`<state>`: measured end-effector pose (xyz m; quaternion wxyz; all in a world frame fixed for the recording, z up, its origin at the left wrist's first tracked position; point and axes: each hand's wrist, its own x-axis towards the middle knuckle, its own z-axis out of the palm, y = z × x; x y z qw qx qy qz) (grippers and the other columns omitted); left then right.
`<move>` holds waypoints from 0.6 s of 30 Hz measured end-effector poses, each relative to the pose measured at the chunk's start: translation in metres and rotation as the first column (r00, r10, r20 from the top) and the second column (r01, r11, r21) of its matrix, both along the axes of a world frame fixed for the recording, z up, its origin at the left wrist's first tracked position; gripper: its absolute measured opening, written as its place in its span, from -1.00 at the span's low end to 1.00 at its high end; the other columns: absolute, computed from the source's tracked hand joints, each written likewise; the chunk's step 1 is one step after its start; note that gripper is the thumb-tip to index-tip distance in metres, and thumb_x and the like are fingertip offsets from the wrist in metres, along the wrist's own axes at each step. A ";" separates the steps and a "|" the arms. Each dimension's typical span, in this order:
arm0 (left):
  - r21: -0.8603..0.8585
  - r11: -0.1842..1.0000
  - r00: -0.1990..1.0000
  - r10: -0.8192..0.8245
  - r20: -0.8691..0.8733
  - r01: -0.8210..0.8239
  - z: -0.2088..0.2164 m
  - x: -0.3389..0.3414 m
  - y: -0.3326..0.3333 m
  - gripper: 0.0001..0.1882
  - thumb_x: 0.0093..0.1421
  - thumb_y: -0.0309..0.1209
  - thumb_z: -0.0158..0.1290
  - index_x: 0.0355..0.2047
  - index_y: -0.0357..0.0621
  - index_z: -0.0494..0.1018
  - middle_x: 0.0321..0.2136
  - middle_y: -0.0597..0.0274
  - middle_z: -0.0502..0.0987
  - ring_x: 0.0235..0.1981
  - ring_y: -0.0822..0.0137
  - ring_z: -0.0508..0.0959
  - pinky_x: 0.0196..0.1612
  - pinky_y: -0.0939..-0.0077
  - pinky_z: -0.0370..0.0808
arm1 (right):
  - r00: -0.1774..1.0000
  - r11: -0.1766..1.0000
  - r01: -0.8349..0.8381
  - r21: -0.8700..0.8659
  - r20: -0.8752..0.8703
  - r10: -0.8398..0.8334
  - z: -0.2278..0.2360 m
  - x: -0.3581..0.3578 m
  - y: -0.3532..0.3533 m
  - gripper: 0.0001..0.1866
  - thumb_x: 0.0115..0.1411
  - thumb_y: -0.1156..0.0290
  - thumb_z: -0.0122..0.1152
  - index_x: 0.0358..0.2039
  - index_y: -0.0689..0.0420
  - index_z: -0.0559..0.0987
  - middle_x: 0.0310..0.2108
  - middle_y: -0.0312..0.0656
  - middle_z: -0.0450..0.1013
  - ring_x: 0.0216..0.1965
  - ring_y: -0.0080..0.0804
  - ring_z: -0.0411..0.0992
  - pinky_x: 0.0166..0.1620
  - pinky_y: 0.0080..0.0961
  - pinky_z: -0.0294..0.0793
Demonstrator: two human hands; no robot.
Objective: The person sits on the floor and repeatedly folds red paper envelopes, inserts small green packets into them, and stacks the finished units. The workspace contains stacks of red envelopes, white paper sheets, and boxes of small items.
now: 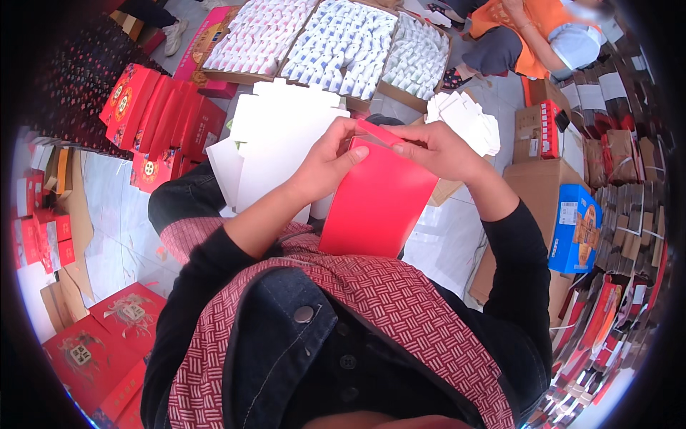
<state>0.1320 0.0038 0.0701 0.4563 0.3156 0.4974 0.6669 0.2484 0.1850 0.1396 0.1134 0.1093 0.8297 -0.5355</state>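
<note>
Slanting from the lap toward both hands, a plain red box (375,200) shows its broad face, with a narrow red flap (379,134) across its far end. At that end, the left hand (331,161) grips the box's left corner, thumb pressed on the face and fingers closed behind the edge. The right hand (437,150) has its fingers bent together, pinching the flap at the box's right corner (the fingers hide part of it, so it may or may not be tucked in).

Nearest the box, a patterned red apron (400,304) covers the lap below it. Large white sheets (275,150) lie to the box's left, and a pile of white cards (466,123) sits beyond its right corner. Past the box's far end stand cartons of small white packets (339,46).

Farther left of the box, printed red gift boxes (161,111) are stacked. Well to its right, a blue box (574,229) stands against a brown carton (544,182), with bundled stacks (629,239) beyond. Far to the box's upper right sits another person in an orange vest (530,63).
</note>
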 end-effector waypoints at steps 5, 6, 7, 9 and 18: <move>-0.003 1.000 1.000 -0.002 0.025 0.002 -0.003 -0.003 -0.001 -0.67 0.20 -0.59 -0.11 -0.07 -0.18 0.07 -0.04 0.10 0.29 -0.02 0.37 0.33 0.04 0.48 0.30 | 0.998 0.999 0.025 0.039 -0.058 -0.023 -0.017 -0.002 0.007 -0.71 0.17 0.44 0.08 -0.07 0.05 0.51 -0.42 -0.15 0.50 -0.48 -0.61 0.35 -0.36 -0.60 0.36; -0.002 1.000 0.999 0.001 0.044 -0.001 -0.004 -0.003 -0.001 -0.67 0.19 -0.60 -0.11 -0.08 -0.18 0.06 -0.04 0.08 0.28 0.00 0.36 0.33 0.06 0.47 0.29 | 0.996 0.998 0.020 0.059 -0.085 -0.015 -0.015 -0.002 0.005 -0.72 0.16 0.44 0.09 -0.08 0.05 0.52 -0.42 -0.14 0.49 -0.47 -0.58 0.36 -0.36 -0.58 0.36; 0.026 0.999 0.999 0.023 0.029 -0.024 -0.006 -0.002 0.000 -0.64 0.19 -0.59 -0.10 -0.05 -0.19 0.04 -0.03 0.06 0.27 0.00 0.35 0.32 0.07 0.47 0.28 | 0.994 0.997 0.017 0.079 -0.112 -0.008 -0.015 -0.003 0.004 -0.72 0.15 0.44 0.09 -0.09 0.04 0.53 -0.42 -0.13 0.49 -0.47 -0.54 0.38 -0.35 -0.56 0.37; 0.085 0.994 0.998 0.066 0.000 -0.066 -0.011 0.002 0.003 -0.57 0.19 -0.57 -0.09 0.02 -0.19 0.02 -0.01 0.04 0.25 0.02 0.33 0.30 0.09 0.45 0.27 | 0.973 0.970 -0.024 0.241 -0.216 0.078 -0.018 -0.004 0.006 -0.71 0.13 0.43 0.11 -0.10 0.02 0.54 -0.41 -0.13 0.47 -0.44 -0.41 0.39 -0.32 -0.50 0.37; -0.054 0.997 0.892 0.025 -0.451 -0.056 -0.007 0.016 0.012 -0.56 0.20 -0.43 -0.05 0.07 -0.21 0.13 -0.01 0.02 0.26 0.01 0.21 0.32 0.10 0.42 0.24 | 0.953 0.957 -0.147 0.250 -0.224 0.204 -0.011 -0.020 0.007 -0.77 0.09 0.41 0.14 -0.20 0.04 0.59 -0.45 -0.16 0.45 -0.44 -0.36 0.41 -0.34 -0.51 0.38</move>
